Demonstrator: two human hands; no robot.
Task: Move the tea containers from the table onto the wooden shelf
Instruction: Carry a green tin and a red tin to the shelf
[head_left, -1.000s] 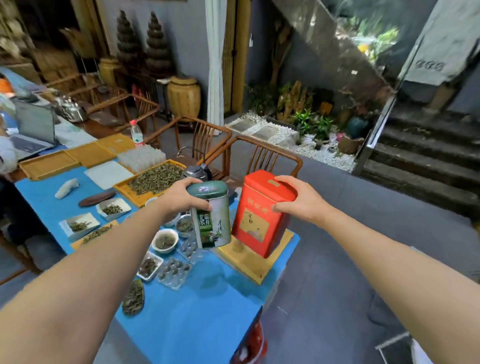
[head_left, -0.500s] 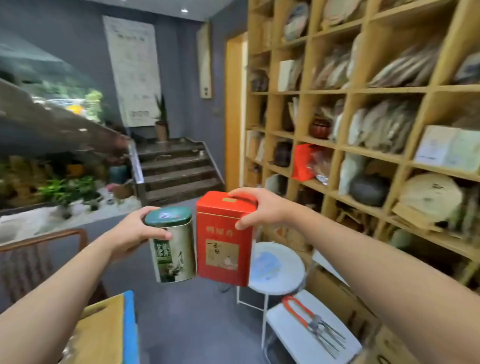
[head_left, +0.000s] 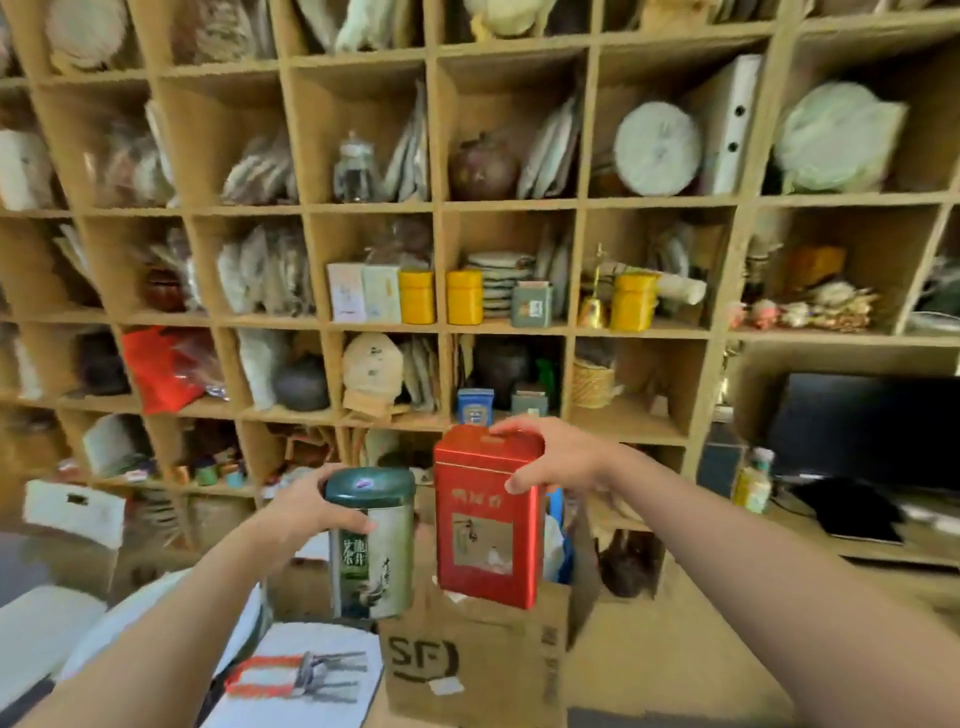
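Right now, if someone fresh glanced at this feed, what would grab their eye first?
The red tin in the right hand and the green-lidded round tin in the left hand, both held up side by side at centre frame. Behind them, the wooden shelf fills the view, its cubbies packed; three bright yellow canisters stand out in the middle row.

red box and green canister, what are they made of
Red box: likely painted tin, judging by its soft sheen and crisp folded edges. Green canister: probably printed metal, with a glossy domed lid and smooth round wall. Cardboard can't be ruled out.
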